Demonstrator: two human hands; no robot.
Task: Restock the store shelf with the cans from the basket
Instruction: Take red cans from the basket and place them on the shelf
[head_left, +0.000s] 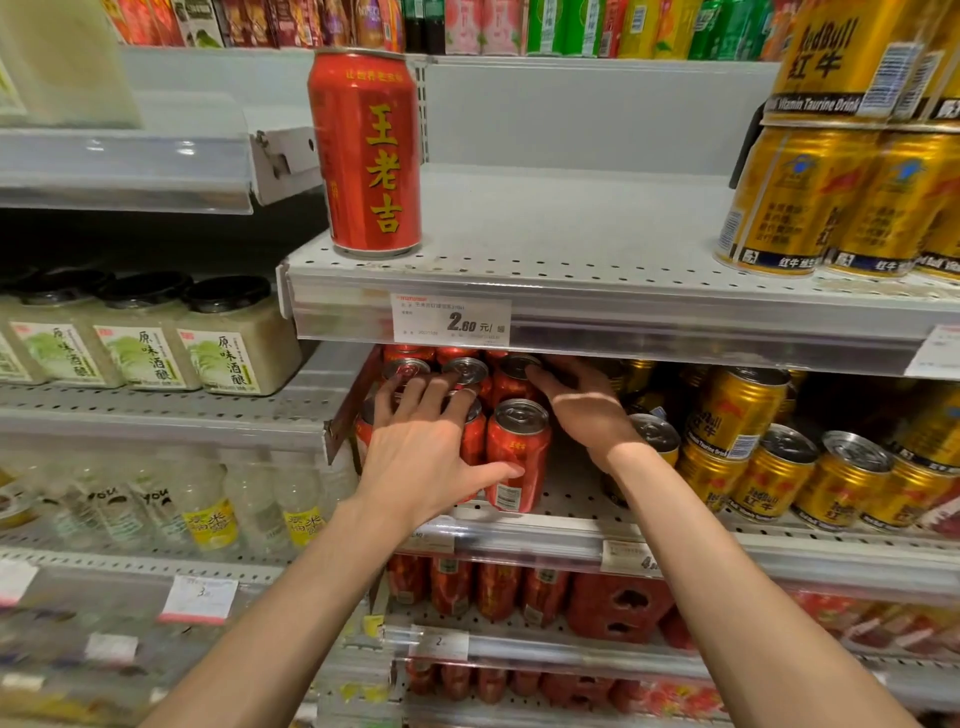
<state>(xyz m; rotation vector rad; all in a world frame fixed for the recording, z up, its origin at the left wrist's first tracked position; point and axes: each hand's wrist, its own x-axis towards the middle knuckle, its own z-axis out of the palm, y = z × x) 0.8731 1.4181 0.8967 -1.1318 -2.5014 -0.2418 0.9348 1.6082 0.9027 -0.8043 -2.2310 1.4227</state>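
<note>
Both forearms reach up from the bottom edge toward the middle shelf (571, 512), where the red cans (514, 452) stand in a group just under the price tag (451, 318). The left hand (421, 462) lies over the front of this group; its fingers (415, 397) are spread and rather straight on the can tops, and the thumb touches the side of the front can. It presses more than it grips. The right hand (584, 410) reaches to the right of the group, its fingertips on the top of a rear can; the fingers look relaxed, not curled around anything.

Above the price tag, one single red can (366, 150) stands alone at the left end of the upper shelf (571, 244), which is otherwise mostly bare up to the gold cans (831, 197) at the far right. To the right of the red group, more gold cans fill the middle shelf.

No basket is visible, so I cannot tell how many cans remain. I judge the restocking is partly done: several red cans are placed and are now being pushed into order, while the upper shelf probably waits for more.
</note>
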